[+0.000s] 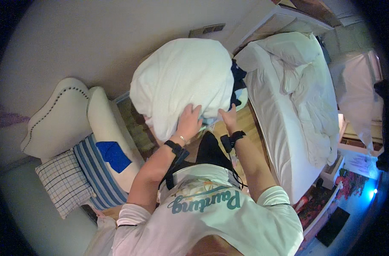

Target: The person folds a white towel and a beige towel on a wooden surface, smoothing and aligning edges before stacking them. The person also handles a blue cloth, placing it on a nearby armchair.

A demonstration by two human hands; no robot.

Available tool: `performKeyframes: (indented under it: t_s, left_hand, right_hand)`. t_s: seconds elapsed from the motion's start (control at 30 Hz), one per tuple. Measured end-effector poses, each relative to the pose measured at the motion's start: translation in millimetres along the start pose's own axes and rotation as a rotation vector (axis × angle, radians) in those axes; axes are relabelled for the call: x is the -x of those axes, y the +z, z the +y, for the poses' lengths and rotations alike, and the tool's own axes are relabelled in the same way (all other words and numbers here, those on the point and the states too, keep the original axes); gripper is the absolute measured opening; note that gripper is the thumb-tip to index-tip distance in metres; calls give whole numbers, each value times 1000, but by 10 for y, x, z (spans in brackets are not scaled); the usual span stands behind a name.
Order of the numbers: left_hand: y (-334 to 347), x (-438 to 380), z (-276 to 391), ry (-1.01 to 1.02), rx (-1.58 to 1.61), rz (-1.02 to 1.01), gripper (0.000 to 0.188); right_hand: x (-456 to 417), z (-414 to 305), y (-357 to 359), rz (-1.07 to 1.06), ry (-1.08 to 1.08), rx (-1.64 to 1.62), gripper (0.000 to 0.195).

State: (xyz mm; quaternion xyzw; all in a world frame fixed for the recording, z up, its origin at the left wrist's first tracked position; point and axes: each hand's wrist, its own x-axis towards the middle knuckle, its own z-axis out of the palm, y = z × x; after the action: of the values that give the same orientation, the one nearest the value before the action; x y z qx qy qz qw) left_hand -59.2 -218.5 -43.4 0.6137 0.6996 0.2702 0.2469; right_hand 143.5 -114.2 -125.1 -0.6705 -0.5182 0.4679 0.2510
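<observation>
A large rounded bundle of white bedding (185, 73) fills the space before me. My left hand (189, 121) rests on its near side, with the fingers somewhat spread over the fabric. At the bundle's right lower corner is my right hand (229, 118), thumb and fingers apart, close to some dark cloth (238, 81). Whether those fingers pinch any fabric is hard to see. The dark cloth sticks out along the bundle's right side. Whatever supports the bundle is mostly hidden beneath it.
To the right stands a bed with a white mattress (271, 128) and a rumpled white duvet (316, 115). On the left, a cream studded sofa (101, 115) holds a checked pillow (64, 187), a striped cushion (96, 169) and a blue cloth (114, 156). A wall socket panel (210, 29) is behind the bundle.
</observation>
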Motion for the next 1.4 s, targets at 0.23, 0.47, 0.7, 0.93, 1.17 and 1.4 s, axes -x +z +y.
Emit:
performKeyframes:
  t_s: [0.23, 0.47, 0.7, 0.93, 1.17, 1.4]
  left_hand:
    - [539, -221, 437, -256, -132, 130, 79]
    - [424, -506, 888, -319, -156, 75, 81]
    - [81, -748, 143, -708, 315, 555, 37]
    - [-903, -854, 272, -578, 438, 721, 37]
    - [-833, -760, 598, -611, 143, 441, 47]
    - [-682, -815, 711, -449, 456, 441, 44]
  right_hand:
    - [-462, -320, -264, -602, 180, -271, 50]
    - [-684, -1274, -405, -1039, -2, -316, 37]
    - [-772, -1524, -366, -868, 10, -307, 35]
    - [-506, -1098, -63, -884, 143, -180, 48]
    - [-637, -1254, 237, -742, 610, -852, 41]
    - [-615, -1673, -176, -501, -220, -318, 29]
